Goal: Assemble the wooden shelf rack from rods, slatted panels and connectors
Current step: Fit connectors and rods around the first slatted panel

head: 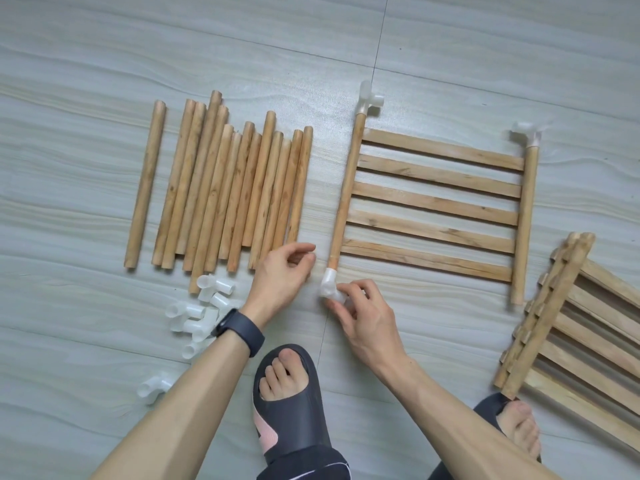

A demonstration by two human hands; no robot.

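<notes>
A slatted wooden panel (pixel 434 204) lies flat on the floor with a rod along each side. White connectors cap the far end of the left rod (pixel 370 100) and of the right rod (pixel 526 135). At the near end of the left rod (pixel 348 188) sits another white connector (pixel 329 287), which my right hand (pixel 363 315) pinches with fingers and thumb. My left hand (pixel 282 273) hovers just left of that rod end, fingers loosely curled, holding nothing. Several loose rods (pixel 225 192) lie to the left.
A heap of white connectors (pixel 204 311) lies by my left wrist, and one more connector (pixel 152 386) sits further down. Stacked slatted panels (pixel 575 334) lie at the right. My two feet in dark slippers (pixel 287 393) stand at the bottom on the tiled floor.
</notes>
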